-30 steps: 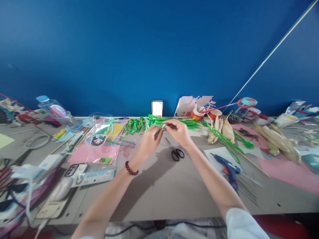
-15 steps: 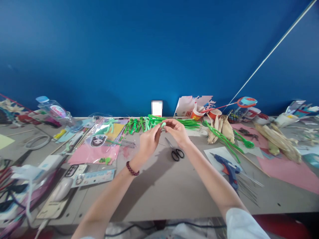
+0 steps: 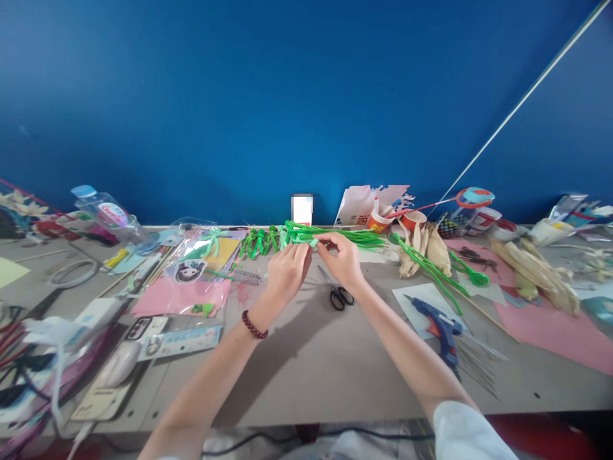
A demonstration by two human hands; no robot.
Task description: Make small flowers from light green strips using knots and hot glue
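Note:
Between my fingertips is a small pale green fuzzy piece, which looks like coiled pipe cleaner; the fingers hide much of it. My left hand, with a beaded bracelet on its wrist, is closed on the piece from the left. From the right, my right hand pinches it between thumb and forefinger. Black-handled scissors lie on the table below my hands. Just behind them is a bundle of green pipe cleaners, with several twisted green figures to the left.
At right, a blue glue gun lies beside thin sticks. Dried corn husks and paper cups stand farther back. A plastic bag, a bottle and a power bank-like white box are at left. A phone leans against the blue wall.
My hands have lowered slightly and the left fingers have shifted around the pale green piece. It has tilted and dropped a little between the fingertips. Nothing on the table has moved.

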